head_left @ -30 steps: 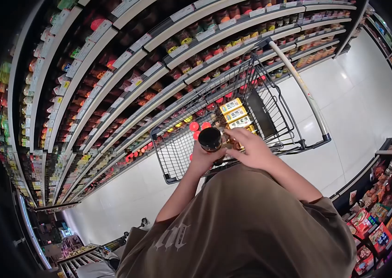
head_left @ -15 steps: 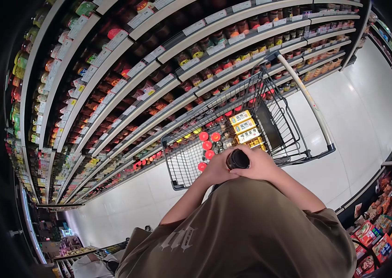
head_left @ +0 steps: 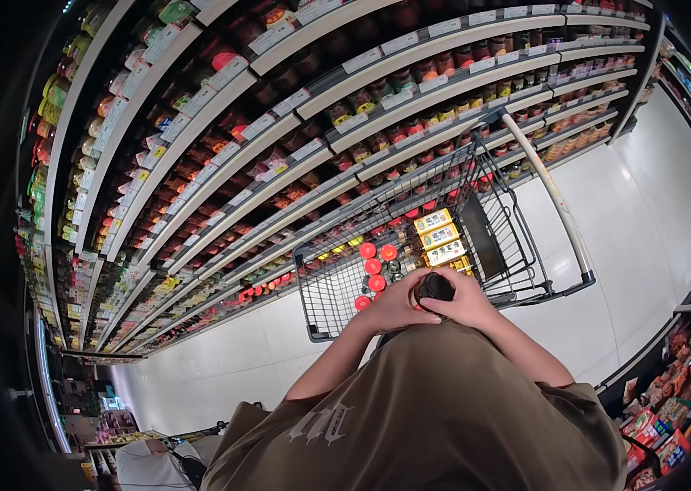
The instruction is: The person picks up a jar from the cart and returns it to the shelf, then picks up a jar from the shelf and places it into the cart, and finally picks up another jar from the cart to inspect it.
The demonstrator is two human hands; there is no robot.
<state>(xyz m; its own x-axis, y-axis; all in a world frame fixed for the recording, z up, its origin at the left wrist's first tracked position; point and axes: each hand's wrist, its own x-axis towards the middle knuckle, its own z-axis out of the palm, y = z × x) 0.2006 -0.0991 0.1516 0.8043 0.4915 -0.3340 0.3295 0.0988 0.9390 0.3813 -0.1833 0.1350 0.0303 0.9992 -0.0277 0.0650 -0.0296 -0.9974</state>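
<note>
A jar with a dark lid point(head_left: 435, 287) is held close in front of my body, seen mostly from above. My left hand point(head_left: 397, 305) wraps around one side of it and my right hand point(head_left: 467, 299) around the other. Just beyond my hands stands a shopping cart point(head_left: 307, 309) of dark wire mesh. Inside it are several jars with red lids point(head_left: 372, 267) and a row of yellow-and-white packages point(head_left: 441, 236). My hands hide part of the cart's near side and most of the jar's body.
Long shelves point(head_left: 280, 114) packed with jars and price tags curve along the far side of the cart. The cart's pale handle point(head_left: 543, 180) is at its right end. Packaged goods point(head_left: 673, 409) fill a display at lower right. The floor point(head_left: 599, 221) is pale tile.
The jar has tilted slightly, and my hands have shifted a little around it. Shelves and cart appear slightly farther right and lower in view.
</note>
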